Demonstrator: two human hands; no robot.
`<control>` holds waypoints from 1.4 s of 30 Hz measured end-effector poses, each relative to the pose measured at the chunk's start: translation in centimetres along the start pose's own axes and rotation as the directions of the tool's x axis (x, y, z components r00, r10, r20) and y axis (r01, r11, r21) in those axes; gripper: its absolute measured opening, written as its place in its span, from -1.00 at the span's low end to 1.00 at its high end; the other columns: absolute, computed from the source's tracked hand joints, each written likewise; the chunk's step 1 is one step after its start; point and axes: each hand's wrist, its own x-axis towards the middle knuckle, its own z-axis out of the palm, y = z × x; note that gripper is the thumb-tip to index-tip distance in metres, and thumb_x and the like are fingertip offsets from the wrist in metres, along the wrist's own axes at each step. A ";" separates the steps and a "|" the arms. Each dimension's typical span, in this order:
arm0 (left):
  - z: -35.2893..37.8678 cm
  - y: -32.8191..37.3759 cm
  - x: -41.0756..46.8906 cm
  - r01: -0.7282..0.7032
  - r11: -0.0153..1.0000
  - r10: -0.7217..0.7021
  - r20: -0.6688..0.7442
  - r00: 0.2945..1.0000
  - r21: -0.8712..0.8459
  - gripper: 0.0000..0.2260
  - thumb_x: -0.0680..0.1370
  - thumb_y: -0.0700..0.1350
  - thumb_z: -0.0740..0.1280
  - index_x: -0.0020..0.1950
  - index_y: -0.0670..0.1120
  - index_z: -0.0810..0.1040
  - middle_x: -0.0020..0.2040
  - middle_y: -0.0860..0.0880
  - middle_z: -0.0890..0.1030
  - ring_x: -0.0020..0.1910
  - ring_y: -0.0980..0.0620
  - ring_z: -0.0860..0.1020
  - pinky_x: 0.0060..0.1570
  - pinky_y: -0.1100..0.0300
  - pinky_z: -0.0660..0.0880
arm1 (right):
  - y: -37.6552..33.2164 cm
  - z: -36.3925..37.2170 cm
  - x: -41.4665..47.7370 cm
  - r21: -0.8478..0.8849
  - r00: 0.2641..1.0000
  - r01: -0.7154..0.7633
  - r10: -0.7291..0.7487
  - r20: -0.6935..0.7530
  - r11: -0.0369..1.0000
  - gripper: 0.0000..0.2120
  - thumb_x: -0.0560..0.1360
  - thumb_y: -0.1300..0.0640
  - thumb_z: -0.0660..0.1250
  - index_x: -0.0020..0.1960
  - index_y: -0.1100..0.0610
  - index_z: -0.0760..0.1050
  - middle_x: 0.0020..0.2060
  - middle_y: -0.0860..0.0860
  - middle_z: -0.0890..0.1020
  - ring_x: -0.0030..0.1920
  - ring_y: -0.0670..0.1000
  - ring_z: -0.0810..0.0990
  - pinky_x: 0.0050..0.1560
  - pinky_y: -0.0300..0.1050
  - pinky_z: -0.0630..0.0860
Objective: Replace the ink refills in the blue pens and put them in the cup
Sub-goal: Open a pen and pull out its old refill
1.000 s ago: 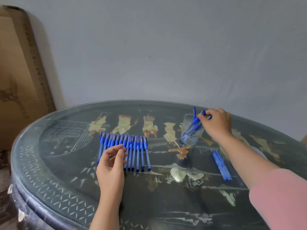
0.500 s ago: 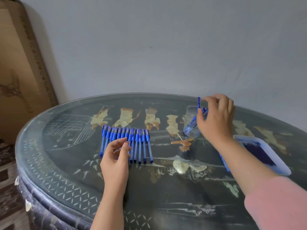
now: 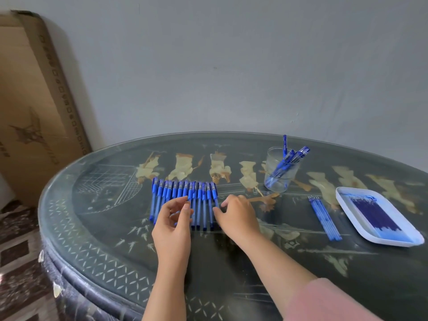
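Near edge: dark inlaid round table under a glass top (image 3: 231, 281). Left hand (image 3: 172, 224) lies over the left part of the row of capped blue plastic pens (image 3: 185, 200), fingers loosely curled, thumb by the forefinger; cannot tell if a pen is pinched. Right hand (image 3: 236, 216) is at the row's right end, fingers spread, thumb tip against the outermost pen, not closed round it. The pens lie side by side, touching, caps pointing away. They are likely light, stiff and slick on glass and apt to roll, so best lifted from the row's end, pinched mid-barrel. Right of the row, well apart, is a small bunch of thin pale-blue ink refills (image 3: 324, 218), probably bendy and fiddly. Beside it is a white rectangular tray (image 3: 348, 212) of dark-blue refills (image 3: 375, 212). Further back stands a clear plastic cup (image 3: 279, 179) with several pens leaning in it (image 3: 289, 158), which looks tippy. Nothing blocks the way from row to cup. Far left, a tall cardboard box (image 3: 34, 100) leans on the grey wall.
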 end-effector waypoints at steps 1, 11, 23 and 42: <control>0.0 0.0 0.0 0.002 1.000 -0.002 0.000 1.000 0.000 -0.88 0.57 -0.18 0.34 -0.02 0.03 0.62 -0.06 0.07 0.68 -0.03 0.05 0.65 0.05 -0.02 0.60 | -0.1 0.1 0.1 -0.009 1.000 -0.010 0.010 -0.007 1.000 -0.79 0.57 0.01 0.30 0.07 0.14 0.54 0.04 0.02 0.52 0.02 0.02 0.52 -0.02 -0.16 0.46; -0.1 0.1 -0.2 0.015 1.000 -0.014 0.011 1.000 -0.014 -0.90 0.56 -0.17 0.36 -0.04 0.02 0.63 -0.09 0.07 0.68 -0.04 0.07 0.65 0.06 -0.05 0.59 | 0.4 -0.8 0.7 -0.027 0.992 -0.119 0.118 -0.043 0.992 -0.77 0.52 0.09 0.30 -0.25 0.17 0.57 -0.35 0.02 0.55 -0.41 -0.04 0.45 -0.46 -0.20 0.31; 1.0 0.7 -2.9 -0.051 0.997 0.045 0.116 0.992 0.049 -0.92 0.56 -0.12 0.37 -0.04 0.05 0.63 -0.09 0.09 0.68 -0.05 0.01 0.63 -0.03 0.15 0.55 | 10.1 -6.8 -5.4 0.161 0.983 0.038 -0.008 -0.181 0.986 -0.91 0.50 0.15 0.39 -0.14 -0.02 0.55 -0.22 -0.17 0.52 -0.08 -0.11 0.47 -0.14 -0.35 0.34; 3.5 -0.7 -7.2 -0.498 0.786 0.150 0.669 0.728 0.366 -0.81 0.46 -0.16 0.50 0.02 0.07 0.70 -0.09 0.24 0.63 -0.04 0.29 0.56 -0.03 0.52 0.40 | 13.2 -7.4 -11.1 -0.034 0.957 0.268 -0.270 -0.107 0.963 -0.62 0.49 -0.25 0.14 0.13 -0.12 0.59 -0.19 -0.21 0.43 -0.09 -0.06 0.43 0.02 -0.11 0.34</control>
